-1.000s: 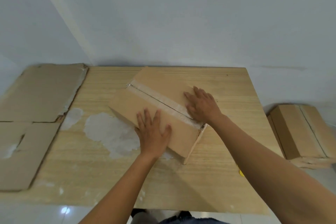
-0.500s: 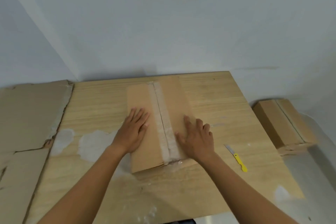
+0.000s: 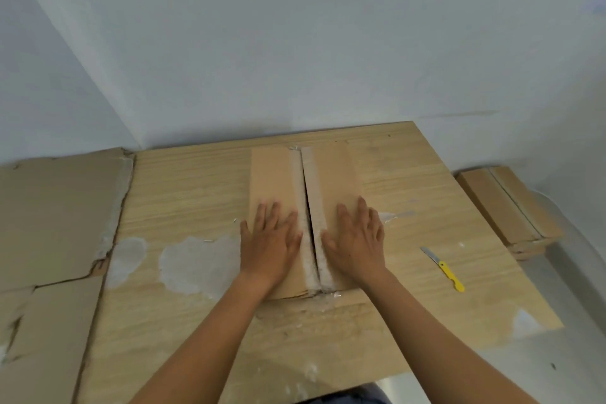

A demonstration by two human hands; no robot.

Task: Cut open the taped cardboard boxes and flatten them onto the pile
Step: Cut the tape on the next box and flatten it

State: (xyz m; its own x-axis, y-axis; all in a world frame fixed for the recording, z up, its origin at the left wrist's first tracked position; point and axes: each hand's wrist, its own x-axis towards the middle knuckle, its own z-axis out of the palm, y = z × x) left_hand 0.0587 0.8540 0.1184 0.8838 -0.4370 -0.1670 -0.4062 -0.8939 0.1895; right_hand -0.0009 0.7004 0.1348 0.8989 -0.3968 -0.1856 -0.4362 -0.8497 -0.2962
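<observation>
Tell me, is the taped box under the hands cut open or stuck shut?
Cut open. A dark slit splits the tape along the top of the cardboard box, between the flat left hand and right hand.

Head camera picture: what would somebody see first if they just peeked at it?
First come the two hands, the left hand and the right hand, pressing flat on a cardboard box in the middle of the wooden table, one on each side of its split taped seam. Next is the little yellow knife lying on the table to the right of the hands, and then the flattened cardboard pile on the far left.
</observation>
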